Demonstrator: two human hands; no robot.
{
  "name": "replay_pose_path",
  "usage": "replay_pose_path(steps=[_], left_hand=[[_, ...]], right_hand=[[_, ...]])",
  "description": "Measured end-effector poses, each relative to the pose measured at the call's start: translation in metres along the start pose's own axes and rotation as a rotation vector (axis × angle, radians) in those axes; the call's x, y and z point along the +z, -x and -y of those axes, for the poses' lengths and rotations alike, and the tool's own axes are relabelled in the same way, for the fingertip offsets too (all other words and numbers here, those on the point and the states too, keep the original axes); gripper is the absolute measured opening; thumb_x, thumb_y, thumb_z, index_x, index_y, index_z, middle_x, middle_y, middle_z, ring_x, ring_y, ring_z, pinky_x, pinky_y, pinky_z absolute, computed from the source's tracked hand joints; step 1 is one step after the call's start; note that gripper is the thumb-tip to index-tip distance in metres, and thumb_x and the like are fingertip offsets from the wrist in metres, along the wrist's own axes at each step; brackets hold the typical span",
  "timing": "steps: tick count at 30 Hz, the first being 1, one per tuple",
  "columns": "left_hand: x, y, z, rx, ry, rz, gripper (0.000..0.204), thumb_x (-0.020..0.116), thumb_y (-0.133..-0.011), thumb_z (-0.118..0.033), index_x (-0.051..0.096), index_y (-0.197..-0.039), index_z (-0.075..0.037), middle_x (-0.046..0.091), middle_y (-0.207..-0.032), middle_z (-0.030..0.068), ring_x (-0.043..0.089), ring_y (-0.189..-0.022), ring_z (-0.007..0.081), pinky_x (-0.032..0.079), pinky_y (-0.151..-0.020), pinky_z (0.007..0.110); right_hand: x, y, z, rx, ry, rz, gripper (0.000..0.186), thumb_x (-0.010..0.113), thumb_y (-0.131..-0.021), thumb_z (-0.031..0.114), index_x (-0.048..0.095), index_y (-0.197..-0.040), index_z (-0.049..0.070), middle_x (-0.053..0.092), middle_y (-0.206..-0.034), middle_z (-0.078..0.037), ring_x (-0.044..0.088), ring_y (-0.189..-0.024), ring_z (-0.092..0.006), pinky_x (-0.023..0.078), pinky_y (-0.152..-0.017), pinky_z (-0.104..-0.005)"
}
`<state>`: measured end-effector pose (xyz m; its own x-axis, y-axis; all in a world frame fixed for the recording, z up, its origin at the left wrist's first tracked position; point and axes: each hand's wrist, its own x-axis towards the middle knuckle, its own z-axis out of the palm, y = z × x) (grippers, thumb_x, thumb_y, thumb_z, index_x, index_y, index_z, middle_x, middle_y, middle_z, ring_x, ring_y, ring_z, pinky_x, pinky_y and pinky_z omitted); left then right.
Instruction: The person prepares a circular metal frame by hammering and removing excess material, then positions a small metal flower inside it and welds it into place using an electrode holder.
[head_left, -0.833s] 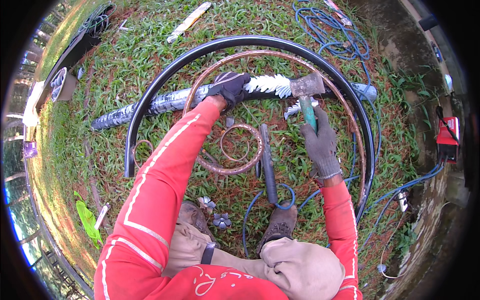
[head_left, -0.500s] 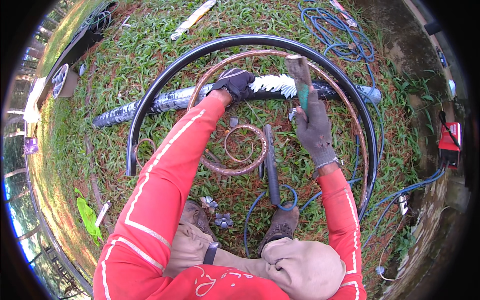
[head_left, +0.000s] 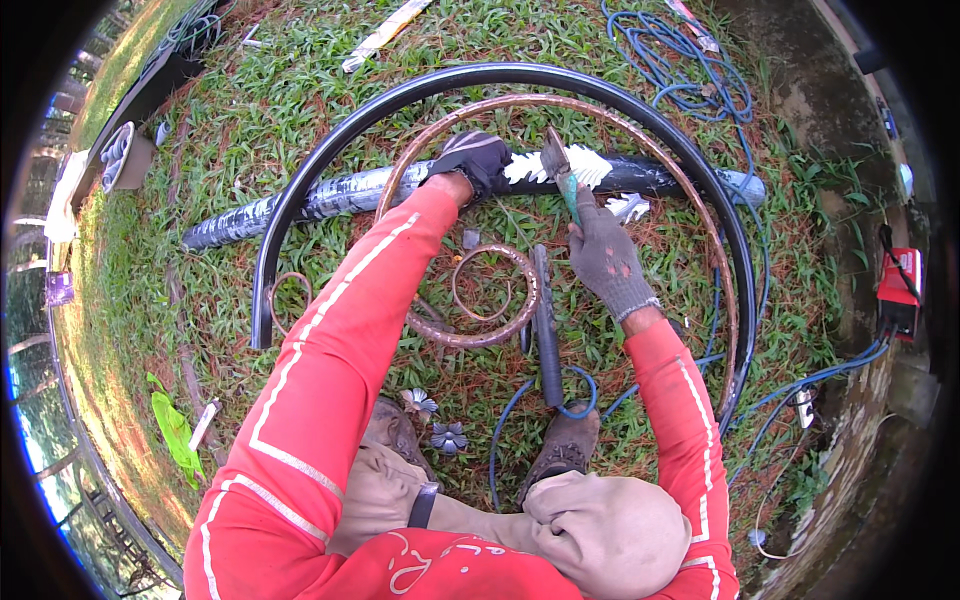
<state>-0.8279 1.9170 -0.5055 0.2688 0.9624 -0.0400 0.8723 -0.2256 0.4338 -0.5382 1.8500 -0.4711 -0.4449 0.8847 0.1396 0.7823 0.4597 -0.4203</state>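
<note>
A long dark pipe (head_left: 340, 195) with worn white patches lies across the grass in front of me. On it rests a white feather-edged metal leaf (head_left: 590, 168). My left hand (head_left: 476, 162), in a dark glove, is closed on the leaf's left end and presses it against the pipe. My right hand (head_left: 612, 256), in a grey knit glove, grips the green handle of a hammer (head_left: 555, 156). The hammer's head is over the middle of the leaf; whether it touches cannot be told. A crumpled silvery piece (head_left: 628, 208) lies right of the hammer, beside the pipe.
A large black curved tube (head_left: 480, 74) and a coppery scroll-shaped bar (head_left: 490, 340) surround the work. A short dark rod (head_left: 547, 330) and small metal flowers (head_left: 449, 437) lie near my boots. Blue hose (head_left: 690, 75) coils at the far right; a red machine (head_left: 900, 278) stands rightmost.
My right hand has come down and leftward with the hammer, bringing its head over the leaf. The silvery piece beside the pipe shows more now. My left hand stays nearly in place.
</note>
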Motion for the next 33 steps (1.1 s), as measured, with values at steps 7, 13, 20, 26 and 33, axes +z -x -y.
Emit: replay_pose_path(steps=[7, 13, 20, 26, 33], left_hand=[[-0.001, -0.007, -0.009, -0.023, -0.039, 0.048, 0.041, 0.094, -0.073, -0.034, 0.085, -0.106, -0.012, 0.079, -0.102, 0.0202, 0.074, -0.099, 0.0432, 0.057, -0.087, 0.052], [0.002, -0.010, -0.011, -0.045, -0.071, 0.038, 0.036, 0.089, -0.077, -0.033, 0.085, -0.106, -0.012, 0.079, -0.103, 0.0209, 0.074, -0.100, 0.0430, 0.058, -0.088, 0.052], [0.002, -0.018, -0.010, -0.013, -0.129, 0.060, 0.023, 0.078, -0.085, -0.026, 0.085, -0.101, -0.011, 0.078, -0.099, 0.0226, 0.074, -0.098, 0.0454, 0.057, -0.087, 0.053], [-0.006, -0.018, -0.028, -0.029, -0.123, 0.117, 0.025, 0.081, -0.083, -0.028, 0.086, -0.100, -0.011, 0.078, -0.097, 0.0219, 0.075, -0.096, 0.0447, 0.058, -0.087, 0.052], [-0.008, -0.015, -0.020, -0.048, -0.131, 0.120, 0.025, 0.082, -0.081, -0.029, 0.086, -0.099, -0.013, 0.078, -0.095, 0.0211, 0.075, -0.093, 0.0437, 0.058, -0.084, 0.052]], right_hand=[[-0.002, 0.010, 0.021, 0.079, -0.003, 0.104, 0.072, 0.064, -0.103, 0.018, 0.037, -0.168, 0.006, 0.065, -0.112, -0.033, 0.072, -0.088, -0.0498, 0.061, -0.076, -0.0583], [-0.003, 0.002, 0.002, 0.039, -0.055, 0.083, 0.073, 0.064, -0.103, 0.017, 0.035, -0.170, 0.005, 0.067, -0.109, -0.033, 0.073, -0.086, -0.0511, 0.061, -0.074, -0.0579], [-0.011, 0.003, -0.020, 0.173, 0.052, 0.118, 0.069, 0.063, -0.104, 0.016, 0.038, -0.166, 0.002, 0.069, -0.102, -0.033, 0.073, -0.090, -0.0512, 0.059, -0.076, -0.0577], [-0.007, 0.013, -0.040, 0.167, 0.053, 0.043, 0.067, 0.064, -0.104, 0.019, 0.041, -0.164, -0.001, 0.070, -0.107, -0.034, 0.073, -0.090, -0.0512, 0.057, -0.077, -0.0592], [-0.019, 0.002, -0.013, 0.186, -0.031, -0.007, 0.068, 0.065, -0.103, 0.019, 0.042, -0.164, -0.001, 0.071, -0.112, -0.036, 0.074, -0.096, -0.0513, 0.058, -0.081, -0.0602]])
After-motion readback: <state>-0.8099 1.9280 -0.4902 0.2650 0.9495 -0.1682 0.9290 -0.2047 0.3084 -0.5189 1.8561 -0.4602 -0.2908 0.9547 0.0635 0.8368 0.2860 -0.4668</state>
